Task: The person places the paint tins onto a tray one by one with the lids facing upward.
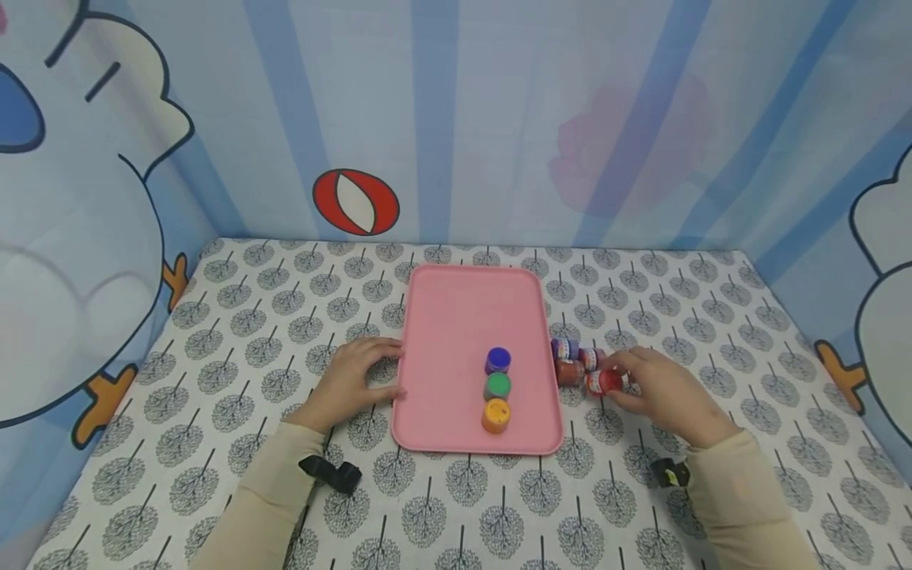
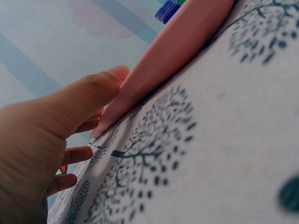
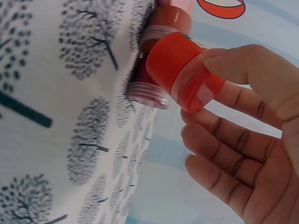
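My right hand [image 1: 659, 392] pinches a small red paint jar [image 3: 175, 65] between thumb and fingers, right of the tray. In the right wrist view the jar is tilted, close over the cloth. Beside it lie a brownish-red jar [image 1: 569, 372], a dark pinkish jar [image 1: 591, 359] and a purple jar [image 1: 565, 349], near the tray's right edge. My left hand [image 1: 352, 380] rests at the left rim of the pink tray [image 1: 456, 317], thumb touching the rim and fingers loosely spread. On the tray, a blue jar [image 1: 498, 360], a green jar [image 1: 497, 386] and a yellow-orange jar [image 1: 495, 416] stand in a row.
A white cloth [image 1: 342, 514] with grey tree prints covers the table. Behind it hangs a blue striped backdrop [image 1: 484, 119] with cartoon figures at both sides. A black strap [image 1: 331, 473] shows at the left wrist, another strap [image 1: 671, 473] at the right.
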Motion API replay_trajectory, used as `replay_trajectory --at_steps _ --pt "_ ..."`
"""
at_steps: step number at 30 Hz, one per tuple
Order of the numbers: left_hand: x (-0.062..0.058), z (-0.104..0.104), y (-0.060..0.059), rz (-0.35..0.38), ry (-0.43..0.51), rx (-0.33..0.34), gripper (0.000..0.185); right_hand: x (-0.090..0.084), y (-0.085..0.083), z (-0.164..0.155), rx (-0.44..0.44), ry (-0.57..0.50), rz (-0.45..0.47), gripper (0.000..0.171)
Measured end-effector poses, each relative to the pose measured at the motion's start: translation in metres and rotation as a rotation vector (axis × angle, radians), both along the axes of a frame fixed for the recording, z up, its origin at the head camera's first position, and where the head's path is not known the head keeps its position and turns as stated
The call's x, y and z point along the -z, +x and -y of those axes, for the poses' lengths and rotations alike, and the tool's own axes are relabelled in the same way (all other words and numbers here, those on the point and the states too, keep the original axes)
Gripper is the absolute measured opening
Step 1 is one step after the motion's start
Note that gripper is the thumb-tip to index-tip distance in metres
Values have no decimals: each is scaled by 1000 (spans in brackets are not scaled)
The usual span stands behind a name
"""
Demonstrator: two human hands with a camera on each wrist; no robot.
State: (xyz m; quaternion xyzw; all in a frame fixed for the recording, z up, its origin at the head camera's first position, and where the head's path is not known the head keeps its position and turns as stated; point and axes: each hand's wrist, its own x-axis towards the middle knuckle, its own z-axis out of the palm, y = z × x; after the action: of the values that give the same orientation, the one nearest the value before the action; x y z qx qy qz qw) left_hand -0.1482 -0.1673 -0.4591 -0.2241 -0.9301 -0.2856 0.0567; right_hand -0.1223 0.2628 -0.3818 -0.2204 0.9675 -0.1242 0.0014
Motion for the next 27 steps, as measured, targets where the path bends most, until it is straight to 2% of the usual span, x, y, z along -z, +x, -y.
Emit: replay_trajectory --at_steps 11,18,27 --pt "-1 0 1 15 -3 -3 60 -9 1 9 -46 43 -68 35" --pt "-3 0 1 7 1 -1 59 -9 2 24 -81 38 -75 31" --pt "-4 0 1 -6 8 9 58 -4 4 41 -126 51 -51 39"
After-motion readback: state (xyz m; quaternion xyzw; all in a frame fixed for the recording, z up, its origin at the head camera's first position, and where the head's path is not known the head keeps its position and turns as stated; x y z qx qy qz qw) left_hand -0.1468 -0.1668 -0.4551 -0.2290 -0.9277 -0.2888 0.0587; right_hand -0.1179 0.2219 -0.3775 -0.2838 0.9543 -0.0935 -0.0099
